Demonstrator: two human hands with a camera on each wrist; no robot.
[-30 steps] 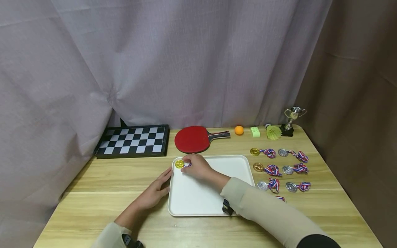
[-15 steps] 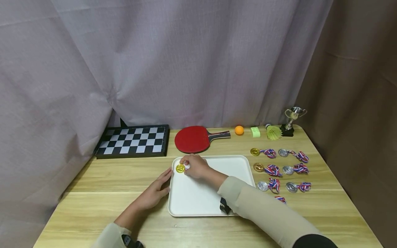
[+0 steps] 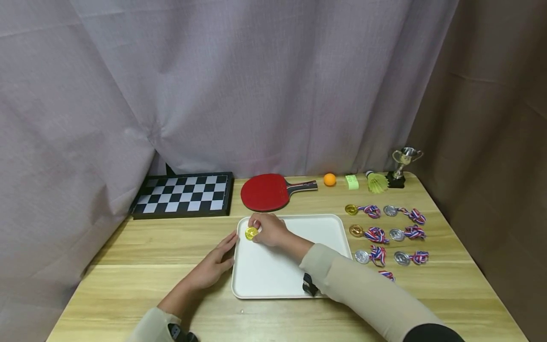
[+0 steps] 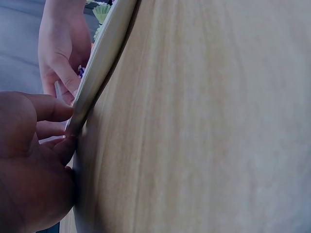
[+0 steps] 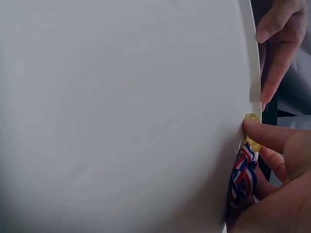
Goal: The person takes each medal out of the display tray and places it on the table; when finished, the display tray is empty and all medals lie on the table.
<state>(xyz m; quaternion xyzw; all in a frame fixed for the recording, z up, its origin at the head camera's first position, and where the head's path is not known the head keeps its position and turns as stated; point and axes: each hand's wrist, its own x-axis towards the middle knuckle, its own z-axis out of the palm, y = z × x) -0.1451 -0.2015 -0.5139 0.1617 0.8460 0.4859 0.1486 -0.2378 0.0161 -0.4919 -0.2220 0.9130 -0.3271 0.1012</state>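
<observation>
My right hand (image 3: 270, 230) pinches a gold medal (image 3: 251, 233) over the upper left part of a white tray (image 3: 286, 280). In the right wrist view, the thumb and fingers are at the medal's disc, and its bunched red, white and blue ribbon (image 5: 244, 174) hangs beside the palm. My left hand (image 3: 213, 265) touches the tray's left rim with extended fingers. The left wrist view has those fingers (image 4: 51, 108) against the rim's outer side, with the right hand (image 4: 60, 48) beyond it. Whether the medal touches the tray floor is hard to tell.
Right of the tray lie gold (image 3: 351, 209), bronze-toned (image 3: 355, 231) and several silver medals (image 3: 401, 258) with ribbons. Behind stand a checkered board (image 3: 183, 194), red table tennis paddle (image 3: 265, 192), orange ball (image 3: 329, 179), green block (image 3: 352, 182), shuttlecock (image 3: 377, 182) and trophy cup (image 3: 401, 164).
The gold medal has shifted slightly toward the front and right. My right hand's fingers have moved in around its disc, covering the ribbon in the head view. My left hand stays in place.
</observation>
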